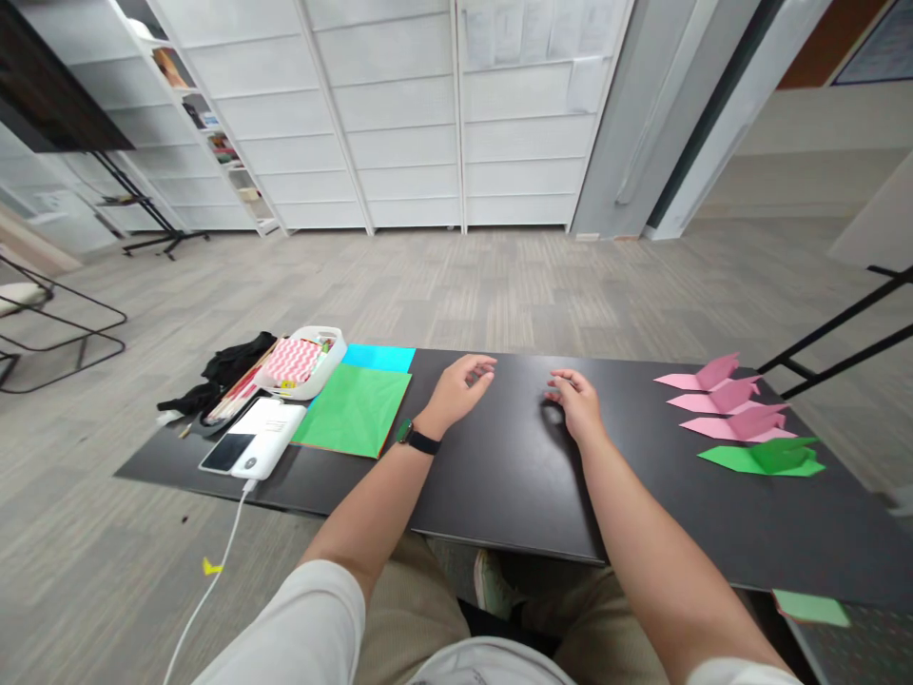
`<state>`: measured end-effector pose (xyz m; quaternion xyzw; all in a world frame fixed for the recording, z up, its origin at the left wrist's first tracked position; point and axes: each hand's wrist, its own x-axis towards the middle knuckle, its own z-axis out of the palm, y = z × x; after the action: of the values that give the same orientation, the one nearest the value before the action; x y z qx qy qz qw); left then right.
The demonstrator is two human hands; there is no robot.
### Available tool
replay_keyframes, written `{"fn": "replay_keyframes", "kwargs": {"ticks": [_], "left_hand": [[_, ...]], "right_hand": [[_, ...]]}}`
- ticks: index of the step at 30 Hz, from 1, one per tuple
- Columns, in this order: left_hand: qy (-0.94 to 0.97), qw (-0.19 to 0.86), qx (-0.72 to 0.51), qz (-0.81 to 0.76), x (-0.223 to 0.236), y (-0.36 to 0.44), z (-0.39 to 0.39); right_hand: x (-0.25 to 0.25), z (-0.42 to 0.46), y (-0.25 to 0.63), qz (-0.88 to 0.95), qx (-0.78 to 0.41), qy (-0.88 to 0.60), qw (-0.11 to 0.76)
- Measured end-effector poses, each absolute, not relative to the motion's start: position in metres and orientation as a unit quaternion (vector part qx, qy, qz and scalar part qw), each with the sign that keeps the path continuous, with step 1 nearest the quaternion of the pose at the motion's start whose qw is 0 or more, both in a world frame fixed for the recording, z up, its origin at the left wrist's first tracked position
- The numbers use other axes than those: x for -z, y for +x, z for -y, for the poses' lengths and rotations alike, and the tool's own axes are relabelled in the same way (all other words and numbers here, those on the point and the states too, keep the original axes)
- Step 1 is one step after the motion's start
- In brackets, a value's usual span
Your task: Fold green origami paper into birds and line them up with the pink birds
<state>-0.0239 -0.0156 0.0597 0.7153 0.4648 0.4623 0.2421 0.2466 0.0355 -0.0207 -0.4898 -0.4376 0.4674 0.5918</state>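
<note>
My left hand (460, 392) hovers over the middle of the dark table (492, 466), fingers loosely curved and thumb apart, with nothing in it. To its left lies a stack of green paper sheets (360, 409), with a blue sheet (381, 358) showing behind it. My right hand (576, 404) is also above the table, its fingers half curled with gaps between them and no object visible in the grasp. Farther right stand several folded paper planes in a row: pink ones (728, 398) behind and a green one (767, 458) nearest me.
At the left end are a white power bank (269, 442) with a cable (214, 580), a phone (229, 451), a white basket (324, 366) of small items and a black cloth (239, 362). A light green paper piece (811, 609) lies below the table's front right edge.
</note>
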Motion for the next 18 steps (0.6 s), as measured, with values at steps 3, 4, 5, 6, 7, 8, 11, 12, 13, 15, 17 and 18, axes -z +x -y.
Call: {"fn": "replay_keyframes", "kwargs": {"ticks": [3, 4, 5, 6, 7, 8, 11, 12, 13, 15, 17, 18], "left_hand": [[0.729, 0.151, -0.446, -0.496, -0.083, -0.054, 0.033], [0.74, 0.117, -0.431, -0.502, -0.086, -0.067, 0.042], [0.743, 0.084, -0.42, -0.515, -0.088, -0.082, 0.052], [0.734, 0.051, -0.407, -0.541, -0.087, -0.097, 0.062], [0.718, 0.024, -0.384, -0.579, -0.084, -0.112, 0.073], [0.695, -0.001, -0.359, -0.622, -0.079, -0.127, 0.085], [0.645, -0.031, -0.261, -0.717, -0.057, -0.164, 0.117], [0.632, -0.033, -0.231, -0.739, -0.049, -0.172, 0.125], [0.619, -0.032, -0.207, -0.756, -0.041, -0.179, 0.132], [0.613, -0.017, -0.177, -0.77, -0.03, -0.187, 0.141], [0.615, 0.001, -0.165, -0.771, -0.022, -0.189, 0.145], [0.618, 0.007, -0.163, -0.769, -0.02, -0.19, 0.146]], "right_hand": [[0.019, -0.032, 0.247, 0.436, -0.482, -0.481, 0.588], [0.018, -0.031, 0.246, 0.435, -0.485, -0.478, 0.589], [0.018, -0.03, 0.245, 0.436, -0.485, -0.476, 0.59], [0.017, -0.029, 0.244, 0.438, -0.483, -0.474, 0.592], [0.017, -0.028, 0.243, 0.442, -0.481, -0.47, 0.593], [0.017, -0.028, 0.242, 0.445, -0.48, -0.467, 0.595], [0.017, -0.029, 0.24, 0.443, -0.475, -0.464, 0.603], [0.017, -0.029, 0.24, 0.442, -0.473, -0.465, 0.605], [0.018, -0.03, 0.24, 0.441, -0.471, -0.466, 0.606], [0.018, -0.031, 0.241, 0.441, -0.465, -0.466, 0.609], [0.018, -0.032, 0.244, 0.437, -0.457, -0.469, 0.616], [0.018, -0.033, 0.245, 0.432, -0.454, -0.471, 0.621]]}}
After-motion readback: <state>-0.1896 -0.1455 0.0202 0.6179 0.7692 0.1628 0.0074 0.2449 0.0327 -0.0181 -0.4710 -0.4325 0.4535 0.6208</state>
